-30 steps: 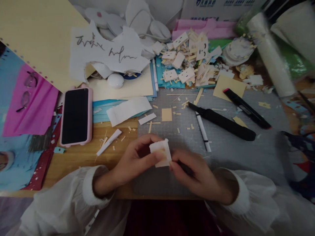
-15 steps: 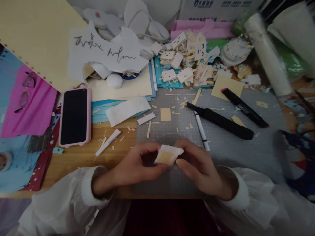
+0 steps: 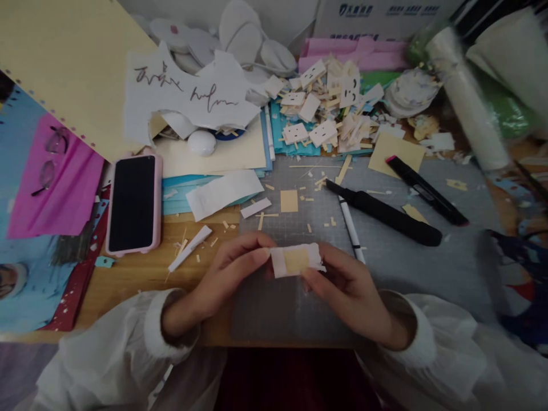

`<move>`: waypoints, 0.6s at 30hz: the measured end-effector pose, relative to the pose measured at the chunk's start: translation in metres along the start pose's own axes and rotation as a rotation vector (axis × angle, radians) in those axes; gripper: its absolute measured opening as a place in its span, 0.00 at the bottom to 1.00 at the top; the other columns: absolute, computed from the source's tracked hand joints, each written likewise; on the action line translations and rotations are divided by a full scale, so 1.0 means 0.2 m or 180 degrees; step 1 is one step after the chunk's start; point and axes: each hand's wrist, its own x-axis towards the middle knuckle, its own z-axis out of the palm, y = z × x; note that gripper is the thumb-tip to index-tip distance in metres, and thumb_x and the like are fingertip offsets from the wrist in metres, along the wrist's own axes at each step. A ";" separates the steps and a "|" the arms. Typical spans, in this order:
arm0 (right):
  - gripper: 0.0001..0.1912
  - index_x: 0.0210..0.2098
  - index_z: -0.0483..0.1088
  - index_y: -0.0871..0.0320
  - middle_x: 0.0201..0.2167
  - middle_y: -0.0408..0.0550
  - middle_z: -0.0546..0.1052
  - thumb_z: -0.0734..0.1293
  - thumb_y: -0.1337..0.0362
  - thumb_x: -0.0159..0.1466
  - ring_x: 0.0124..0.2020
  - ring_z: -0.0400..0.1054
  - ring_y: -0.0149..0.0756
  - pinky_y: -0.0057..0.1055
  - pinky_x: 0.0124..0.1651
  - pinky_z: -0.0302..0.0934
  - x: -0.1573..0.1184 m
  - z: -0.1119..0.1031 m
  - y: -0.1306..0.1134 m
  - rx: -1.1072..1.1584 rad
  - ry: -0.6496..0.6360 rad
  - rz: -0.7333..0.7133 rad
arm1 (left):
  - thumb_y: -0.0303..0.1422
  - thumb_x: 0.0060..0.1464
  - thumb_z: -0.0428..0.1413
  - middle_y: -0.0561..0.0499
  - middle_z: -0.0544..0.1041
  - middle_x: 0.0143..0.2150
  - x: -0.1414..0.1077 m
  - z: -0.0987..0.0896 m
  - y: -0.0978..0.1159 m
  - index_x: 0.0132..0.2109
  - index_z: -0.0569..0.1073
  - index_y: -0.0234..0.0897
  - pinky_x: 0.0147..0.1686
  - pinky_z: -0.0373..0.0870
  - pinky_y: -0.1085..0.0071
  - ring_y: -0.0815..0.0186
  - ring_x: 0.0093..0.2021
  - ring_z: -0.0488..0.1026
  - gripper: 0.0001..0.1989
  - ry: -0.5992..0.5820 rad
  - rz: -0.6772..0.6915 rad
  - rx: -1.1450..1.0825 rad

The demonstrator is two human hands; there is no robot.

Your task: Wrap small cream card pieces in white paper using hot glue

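Note:
A small white paper piece (image 3: pixel 280 264) with a pale yellow square (image 3: pixel 297 259) on it is held between both hands above the grey cutting mat. My left hand (image 3: pixel 233 271) pinches its left end between thumb and fingers. At its right end, which looks ragged, my right hand (image 3: pixel 349 288) grips with the thumb in front and the fingers behind. A loose yellow square (image 3: pixel 289 201) lies on the mat beyond the hands, near a small white strip (image 3: pixel 256 208).
A black cutter (image 3: pixel 385 214), a white pen (image 3: pixel 351 231) and a black marker (image 3: pixel 428 191) lie right on the mat (image 3: pixel 274 319). The phone (image 3: pixel 133 202) is left. Small paper figures (image 3: pixel 323 132) are heaped at the back.
The paper piece has been turned and spread flatter, so its left white part and the yellow square show more fully. My left hand has shifted slightly left and up.

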 end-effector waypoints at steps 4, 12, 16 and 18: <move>0.05 0.36 0.69 0.57 0.24 0.41 0.69 0.63 0.63 0.66 0.23 0.62 0.27 0.24 0.24 0.59 0.00 0.00 0.01 0.0223 0.0053 0.0095 | 0.34 0.54 0.62 0.51 0.73 0.33 0.00 0.03 0.01 0.37 0.73 0.37 0.35 0.67 0.72 0.67 0.34 0.69 0.07 0.0014 0.0343 0.0280; 0.10 0.28 0.69 0.58 0.21 0.41 0.70 0.64 0.62 0.65 0.22 0.63 0.27 0.24 0.23 0.57 -0.01 0.01 0.00 0.0006 -0.0190 0.0142 | 0.29 0.57 0.58 0.52 0.74 0.30 0.00 0.05 0.03 0.33 0.73 0.37 0.32 0.67 0.73 0.69 0.30 0.69 0.03 0.0334 0.0650 0.0977; 0.11 0.28 0.70 0.59 0.21 0.42 0.72 0.63 0.63 0.65 0.23 0.65 0.27 0.24 0.24 0.58 0.00 0.00 -0.02 0.0126 -0.0393 0.0261 | 0.30 0.59 0.56 0.51 0.74 0.30 0.00 0.04 0.03 0.35 0.73 0.36 0.32 0.68 0.73 0.68 0.31 0.70 0.04 0.0237 0.0550 0.0949; 0.11 0.28 0.70 0.59 0.22 0.42 0.73 0.62 0.63 0.66 0.23 0.65 0.27 0.24 0.25 0.59 0.00 0.01 -0.02 0.0225 -0.0396 0.0251 | 0.30 0.59 0.56 0.50 0.75 0.32 0.00 0.04 0.02 0.36 0.73 0.35 0.33 0.69 0.72 0.67 0.32 0.71 0.04 0.0105 0.0622 0.0980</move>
